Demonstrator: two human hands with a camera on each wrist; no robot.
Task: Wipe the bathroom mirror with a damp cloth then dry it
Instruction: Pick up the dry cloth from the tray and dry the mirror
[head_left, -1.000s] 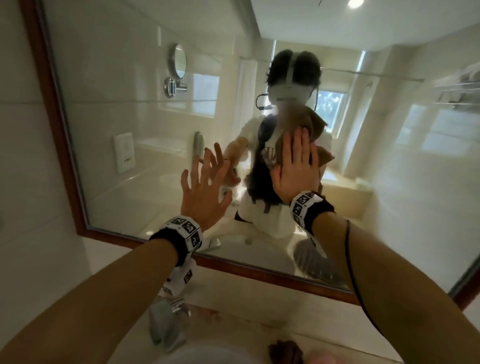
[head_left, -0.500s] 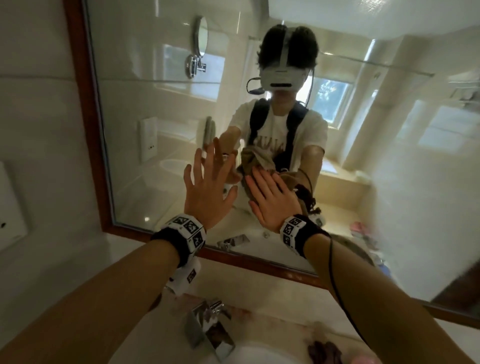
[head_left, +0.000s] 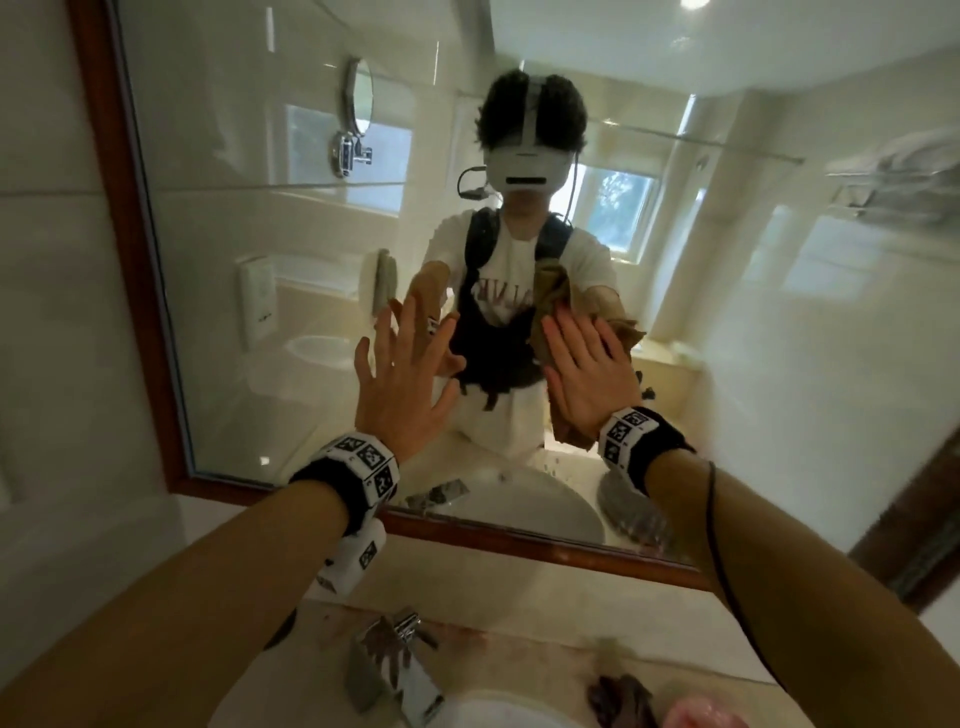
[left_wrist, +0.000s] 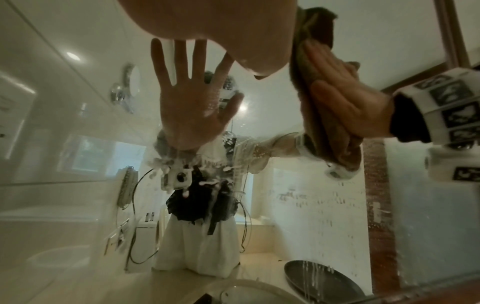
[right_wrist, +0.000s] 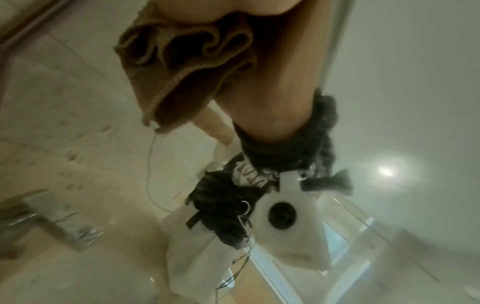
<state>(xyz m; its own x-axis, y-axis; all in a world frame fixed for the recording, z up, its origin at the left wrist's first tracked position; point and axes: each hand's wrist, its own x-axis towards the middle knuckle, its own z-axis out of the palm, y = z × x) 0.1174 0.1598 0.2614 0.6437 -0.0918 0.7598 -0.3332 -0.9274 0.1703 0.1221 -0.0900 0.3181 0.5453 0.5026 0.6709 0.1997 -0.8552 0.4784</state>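
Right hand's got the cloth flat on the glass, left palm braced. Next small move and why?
Probably slide the right hand with the brown cloth down and toward the left hand. The left wrist view shows white drips and droplets on the mirror below the left palm and lower down, not yet wiped. The left hand lies flat, fingers spread, and may have to lift clear.

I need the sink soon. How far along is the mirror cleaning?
Partly done, by the look of it. The right hand presses a brown cloth flat against the mirror, so wiping is in hand; the left hand is spread open at the glass. The left wrist view shows white streaks and drips on the glass, so more wiping and the drying remain.
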